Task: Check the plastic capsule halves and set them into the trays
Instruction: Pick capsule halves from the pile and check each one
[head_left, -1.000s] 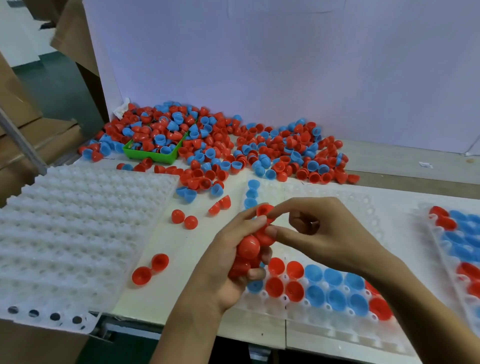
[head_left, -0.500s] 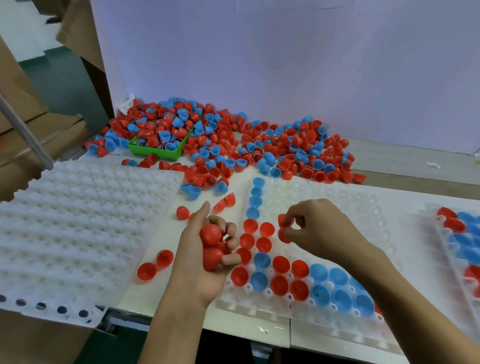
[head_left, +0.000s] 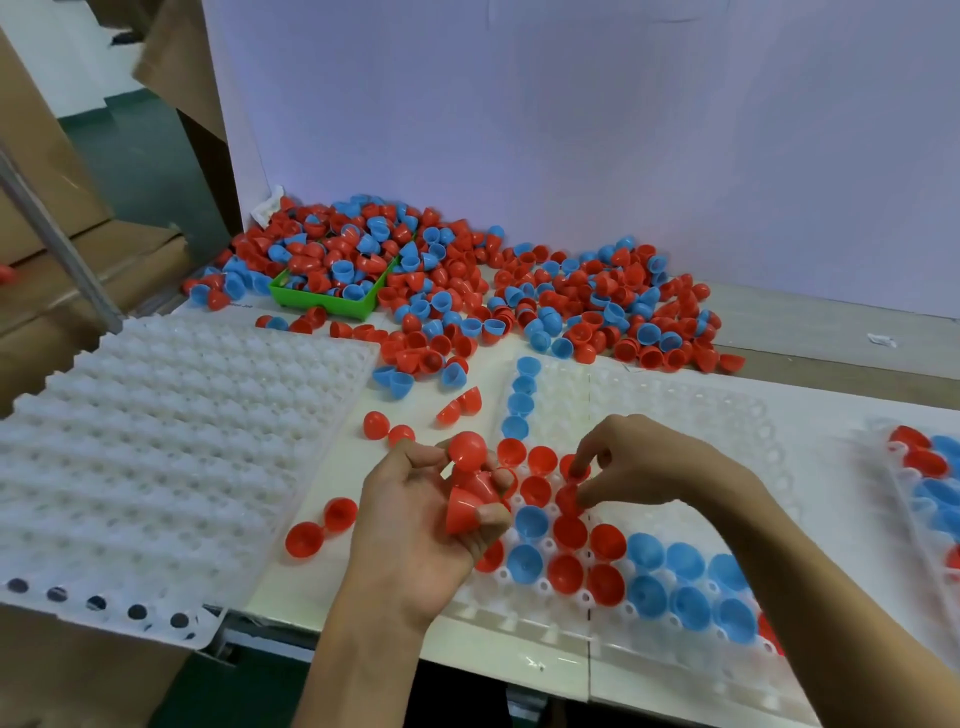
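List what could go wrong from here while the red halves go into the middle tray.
1. The left hand grips several red halves at once; one may slip and knock seated pieces.
2. The right hand presses a red half among filled pockets of the tray; it could seat tilted.
3. The empty tray overhangs the table edge and may tip.

Open pockets up the middle tray, clutter at the back

The middle tray has bare pockets from 12 to 2 o'clock of the right hand; filled pockets lie at 6. A strip of bare table, dotted with loose red halves, runs between it and the left tray. The capsule pile and green bin block the back at 12.
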